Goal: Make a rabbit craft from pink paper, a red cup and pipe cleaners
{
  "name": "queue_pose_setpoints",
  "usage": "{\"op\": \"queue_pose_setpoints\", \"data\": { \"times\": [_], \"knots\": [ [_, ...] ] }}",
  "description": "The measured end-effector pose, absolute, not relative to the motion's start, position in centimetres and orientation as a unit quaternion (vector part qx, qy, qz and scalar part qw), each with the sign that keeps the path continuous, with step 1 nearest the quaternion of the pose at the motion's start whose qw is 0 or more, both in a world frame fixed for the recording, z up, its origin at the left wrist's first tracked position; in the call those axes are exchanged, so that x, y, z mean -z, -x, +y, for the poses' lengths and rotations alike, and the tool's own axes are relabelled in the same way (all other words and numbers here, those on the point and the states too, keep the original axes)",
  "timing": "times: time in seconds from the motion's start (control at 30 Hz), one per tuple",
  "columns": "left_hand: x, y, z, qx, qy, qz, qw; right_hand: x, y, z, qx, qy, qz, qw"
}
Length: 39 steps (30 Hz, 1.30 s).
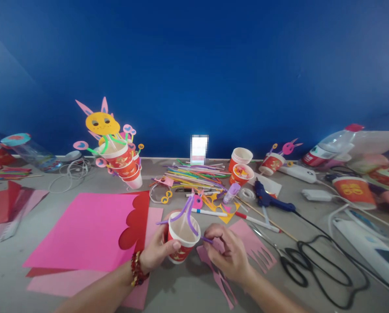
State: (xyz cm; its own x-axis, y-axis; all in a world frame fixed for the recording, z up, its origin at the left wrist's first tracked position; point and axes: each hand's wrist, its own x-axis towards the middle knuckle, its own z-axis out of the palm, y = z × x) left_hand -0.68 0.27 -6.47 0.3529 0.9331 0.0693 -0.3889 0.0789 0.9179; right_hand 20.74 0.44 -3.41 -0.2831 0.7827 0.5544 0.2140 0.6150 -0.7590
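My left hand (157,253), with a beaded bracelet at the wrist, is wrapped round a red and white paper cup (177,252). Purple pipe cleaners (190,219) rise out of the cup and bend over its rim on both sides. A small pink paper head with a round eye (197,201) shows just above them. On the cup's right, the thumb and fingers of my right hand (229,252) pinch the end of a purple pipe cleaner that sticks out past the rim. Cut pink paper (219,276) lies under my right hand.
Pink sheets (80,230) and a red scalloped sheet (140,221) lie left. Decorated stacked cups (116,161) stand behind them. Colourful pipe cleaners (194,176), cups (242,174) and markers are at the back. Scissors (290,265), a blue glue gun (273,200) and cables lie right.
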Motion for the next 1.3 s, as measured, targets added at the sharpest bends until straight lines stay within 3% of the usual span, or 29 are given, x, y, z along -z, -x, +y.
{"op": "queue_pose_setpoints", "data": {
  "times": [0.67,0.87,1.13,1.3],
  "knots": [
    [7.1,0.9,-0.2,-0.493,-0.453,0.272,0.692,2.2,-20.5,0.4,-0.256,0.278,-0.765,0.522],
    [6.6,0.8,0.2,-0.479,-0.441,0.262,0.712,2.6,-20.7,0.1,-0.252,0.308,-0.789,0.469],
    [5.5,0.3,0.7,-0.496,-0.491,0.265,0.665,2.8,-20.9,0.3,-0.200,0.342,-0.774,0.494],
    [5.0,0.4,1.5,-0.533,-0.419,0.278,0.680,3.1,-21.1,0.5,-0.189,0.348,-0.764,0.509]
  ]
}}
